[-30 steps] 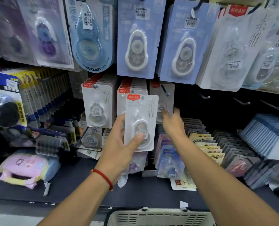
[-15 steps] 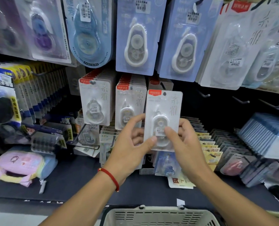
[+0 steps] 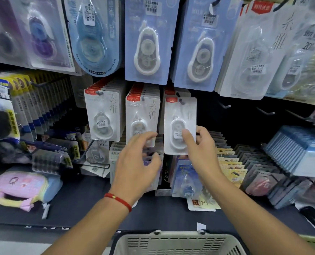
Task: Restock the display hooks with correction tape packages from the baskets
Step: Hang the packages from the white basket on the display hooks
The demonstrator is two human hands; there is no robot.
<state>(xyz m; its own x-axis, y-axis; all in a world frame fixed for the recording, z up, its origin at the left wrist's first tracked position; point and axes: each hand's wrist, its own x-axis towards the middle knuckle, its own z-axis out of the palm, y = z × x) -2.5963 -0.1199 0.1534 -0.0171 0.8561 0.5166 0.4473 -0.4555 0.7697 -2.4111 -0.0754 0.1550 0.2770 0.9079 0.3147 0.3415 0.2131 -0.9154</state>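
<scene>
- Head view: the right hand (image 3: 201, 148) pinches the lower right corner of a correction tape package (image 3: 179, 124), thumb on the clear blister and fingers behind the card. The top of the card sits at the hook (image 3: 180, 101) of the third column, and the hook tip shows through its hang hole, so it looks threaded on.
- The left hand (image 3: 138, 162) is blurred, fingers loosely spread and holding nothing, hovering just in front of the middle column of hung packages (image 3: 143, 115).
- How it should handle: a thin card with a bubble of plastic over a small dispenser, so light and fairly stiff, though the card would bend if squeezed hard. The glossy blister looks slippery. Taking it by the lower card edge, as now, leaves the hang hole free for the hook.
- A grey basket (image 3: 178, 243) sits at the bottom edge below the shelf (image 3: 83, 197); its contents cannot be seen.
- Against half a second ago: both hands held the package out in front of the hooks then; now the left has let go and drawn back lower and leftward, while the right alone has carried the card up and back onto the third hook.
</scene>
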